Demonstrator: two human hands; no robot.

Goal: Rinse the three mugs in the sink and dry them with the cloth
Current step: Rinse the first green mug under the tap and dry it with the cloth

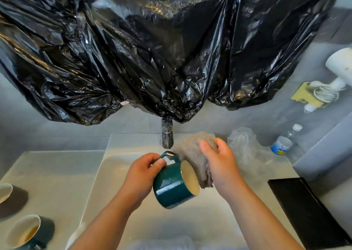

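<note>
left hand (143,170) grips handle of green mug (172,187), held tipped on its side over the sink (106,173), mouth facing right. right hand (219,160) holds grey cloth (192,154) bunched against mug rim. 2 more mugs on counter at left: one w/ brown liquid (26,232), other (5,191) cut off by frame edge.

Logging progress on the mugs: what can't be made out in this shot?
Tap: head view, wrapped in black plastic; water flow unclear.
Edge mug: cut off by the left edge.
Inside of held mug: seen obliquely beside cloth; wet or dry unclear.
Wall: mostly hidden by bags.
</note>
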